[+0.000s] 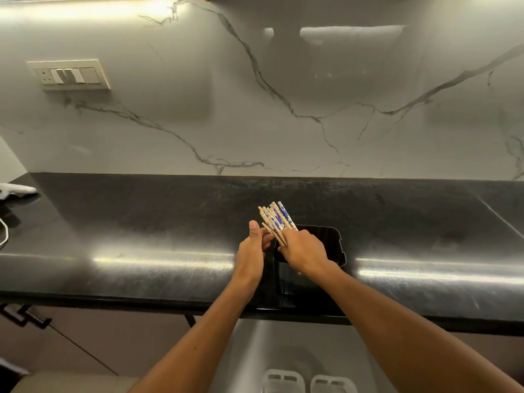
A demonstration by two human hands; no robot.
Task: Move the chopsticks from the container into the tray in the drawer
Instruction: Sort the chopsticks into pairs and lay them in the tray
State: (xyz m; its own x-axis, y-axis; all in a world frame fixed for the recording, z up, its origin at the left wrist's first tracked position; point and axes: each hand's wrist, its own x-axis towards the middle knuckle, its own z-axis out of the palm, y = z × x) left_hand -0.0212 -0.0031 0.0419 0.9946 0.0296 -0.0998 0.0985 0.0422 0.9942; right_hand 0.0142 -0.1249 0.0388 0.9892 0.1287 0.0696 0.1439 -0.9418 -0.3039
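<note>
While I watch through the head camera, my right hand curls round a bundle of chopsticks — pale sticks with blue patterning — their upper ends fanning out above the black container, which stands on the dark countertop near its front edge. My left hand sits just beside the bundle, thumb up, fingers loosely extended toward the sticks; whether they touch I cannot tell. Below the counter edge, the pale tray shows at the bottom of the view. A switch plate is set in the marble backsplash — I can read no writing anywhere.
</note>
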